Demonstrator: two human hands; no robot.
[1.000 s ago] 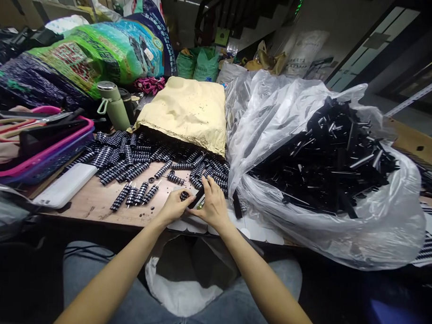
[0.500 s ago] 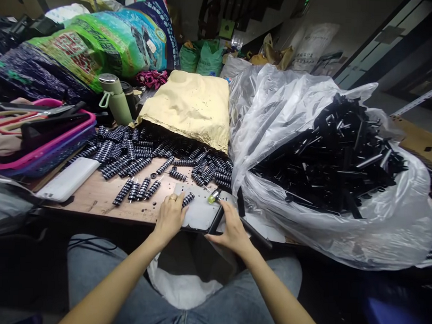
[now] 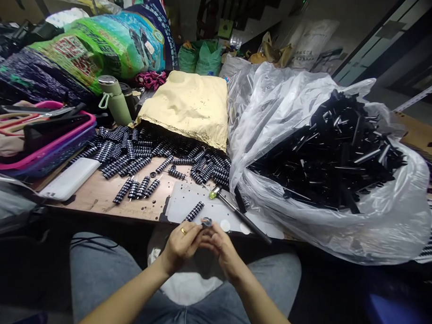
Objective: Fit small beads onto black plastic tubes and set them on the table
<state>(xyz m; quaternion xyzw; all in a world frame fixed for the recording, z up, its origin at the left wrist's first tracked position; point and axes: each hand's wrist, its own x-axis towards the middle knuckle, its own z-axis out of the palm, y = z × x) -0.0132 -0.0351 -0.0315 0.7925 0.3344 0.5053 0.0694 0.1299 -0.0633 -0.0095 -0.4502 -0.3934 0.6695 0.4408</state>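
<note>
A white bag (image 3: 183, 286) lies open across the person's lap, right under the table (image 3: 94, 200) edge, probably so that anything dropped lands in it. Just above it the left hand (image 3: 180, 245) and right hand (image 3: 223, 247) are drawn together, close to the body. Their fingertips (image 3: 198, 230) meet on a small dark disc (image 3: 207, 222), and both pinch it, likely because so small a part is steadier in two hands.

Beyond the disc, a white mat (image 3: 181, 201) covers the table edge. One ribbed roller (image 3: 195, 211) lies on it, apart from the rest. A tool (image 3: 240, 215) with a yellow-green tip rests aslant beside it, its handle towards the right hand, within easy reach.

Further back, a pile of rollers (image 3: 138, 157) spills from the mouth of a yellow sack (image 3: 189, 106). To the left are a power bank (image 3: 68, 178), a pink basket (image 3: 46, 149) and a green flask (image 3: 114, 99). To the right, a clear bag (image 3: 377, 224) sags open, full of black rods (image 3: 330, 147).
</note>
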